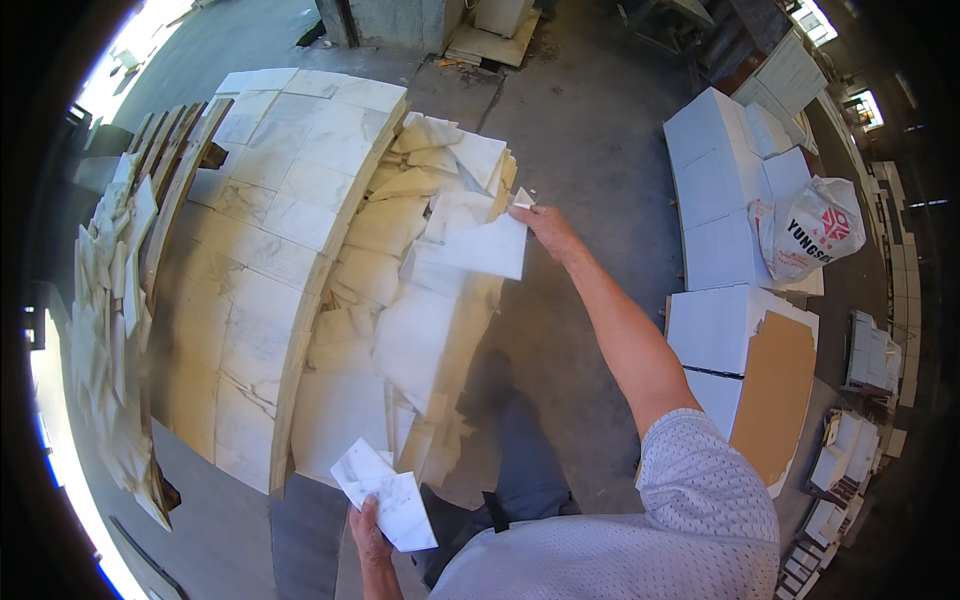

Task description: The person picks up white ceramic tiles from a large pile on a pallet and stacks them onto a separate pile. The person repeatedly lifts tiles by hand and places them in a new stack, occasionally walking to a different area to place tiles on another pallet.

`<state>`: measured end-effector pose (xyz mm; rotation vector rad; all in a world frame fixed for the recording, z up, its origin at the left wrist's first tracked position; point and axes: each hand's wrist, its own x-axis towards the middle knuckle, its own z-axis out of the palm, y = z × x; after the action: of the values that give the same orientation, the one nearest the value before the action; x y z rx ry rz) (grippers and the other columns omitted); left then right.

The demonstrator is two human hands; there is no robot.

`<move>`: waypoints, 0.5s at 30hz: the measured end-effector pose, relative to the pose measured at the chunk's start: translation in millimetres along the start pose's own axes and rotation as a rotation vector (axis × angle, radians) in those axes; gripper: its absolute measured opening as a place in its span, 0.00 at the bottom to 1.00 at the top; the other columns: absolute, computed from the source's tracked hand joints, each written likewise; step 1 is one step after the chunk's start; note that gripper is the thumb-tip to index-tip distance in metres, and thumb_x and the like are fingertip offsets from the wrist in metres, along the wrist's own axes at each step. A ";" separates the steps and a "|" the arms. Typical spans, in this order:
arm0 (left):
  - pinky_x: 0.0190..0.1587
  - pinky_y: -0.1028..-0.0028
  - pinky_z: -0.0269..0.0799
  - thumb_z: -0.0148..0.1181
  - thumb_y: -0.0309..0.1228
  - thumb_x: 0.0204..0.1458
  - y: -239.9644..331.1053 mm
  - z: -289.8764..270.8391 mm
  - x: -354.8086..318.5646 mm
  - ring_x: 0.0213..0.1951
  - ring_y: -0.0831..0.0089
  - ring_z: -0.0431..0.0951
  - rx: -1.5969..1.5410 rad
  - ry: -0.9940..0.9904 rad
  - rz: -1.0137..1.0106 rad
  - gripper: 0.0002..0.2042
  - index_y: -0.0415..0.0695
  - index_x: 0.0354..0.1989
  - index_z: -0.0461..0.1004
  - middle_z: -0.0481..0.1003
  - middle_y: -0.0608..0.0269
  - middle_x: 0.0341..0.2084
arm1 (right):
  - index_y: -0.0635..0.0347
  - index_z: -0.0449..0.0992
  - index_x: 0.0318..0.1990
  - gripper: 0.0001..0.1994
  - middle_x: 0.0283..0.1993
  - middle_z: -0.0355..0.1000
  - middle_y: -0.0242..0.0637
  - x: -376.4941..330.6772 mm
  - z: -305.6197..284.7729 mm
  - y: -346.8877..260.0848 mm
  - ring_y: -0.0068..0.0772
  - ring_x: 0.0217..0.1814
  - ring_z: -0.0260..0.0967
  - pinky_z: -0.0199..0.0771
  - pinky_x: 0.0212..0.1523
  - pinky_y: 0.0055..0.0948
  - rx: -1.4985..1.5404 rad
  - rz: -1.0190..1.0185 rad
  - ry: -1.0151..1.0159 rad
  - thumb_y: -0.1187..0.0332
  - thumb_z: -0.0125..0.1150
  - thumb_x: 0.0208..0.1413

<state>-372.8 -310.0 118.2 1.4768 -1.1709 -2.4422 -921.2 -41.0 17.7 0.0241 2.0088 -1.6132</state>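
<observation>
A worker in a pale perforated shirt (600, 555) stands over a pile of broken stone (385, 265), both hands on white, grey-veined pieces. In the left hand (372, 535), low in the view, the thumb presses on the face of two overlapping marble offcuts (402, 512), the fingers curled close behind them. The right hand (548, 232) reaches out to the pile's far right edge, its fingers pinched on the upper right corner of a jagged white slab (478, 247); a small pointed chip (523, 198) shows just beside the fingertips, and whether it is gripped cannot be told. The slab lies over other fragments on the pile. To the left, a broad stack of rectangular marble tiles (270, 215) adjoins the pile, with wooden slats (185, 190) and upright shards (110, 260) beyond. At right, across the grey floor (590, 130), stand white blocks (705, 170), a brown board (775, 385) and a white bag (815, 230).
</observation>
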 end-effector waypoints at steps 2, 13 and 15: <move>0.50 0.62 0.77 0.59 0.36 0.55 -11.6 21.2 9.1 0.44 0.61 0.80 -0.005 -0.048 -0.019 0.28 0.34 0.61 0.61 0.75 0.52 0.48 | 0.69 0.78 0.44 0.21 0.37 0.78 0.36 47.3 -15.0 1.2 0.25 0.36 0.74 0.73 0.40 0.26 0.042 -0.029 -0.006 0.56 0.65 0.57; 0.50 0.63 0.76 0.59 0.34 0.53 -42.1 77.2 51.5 0.45 0.61 0.79 0.063 0.052 -0.097 0.29 0.32 0.61 0.60 0.74 0.51 0.47 | 0.70 0.78 0.42 0.26 0.35 0.78 0.42 212.3 -30.9 -6.1 0.33 0.33 0.75 0.73 0.37 0.31 -0.172 -0.197 0.214 0.51 0.68 0.49; 0.50 0.63 0.76 0.59 0.34 0.53 -41.4 80.2 53.8 0.45 0.61 0.79 0.068 0.048 -0.108 0.29 0.32 0.61 0.60 0.74 0.51 0.47 | 0.68 0.77 0.47 0.30 0.39 0.78 0.46 214.2 -36.7 0.1 0.42 0.41 0.77 0.74 0.45 0.34 -0.370 -0.236 0.575 0.51 0.69 0.43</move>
<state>-451.2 -256.6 73.1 1.6494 -1.2066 -2.4417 -1116.9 -76.6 -69.8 0.1295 2.8236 -1.4498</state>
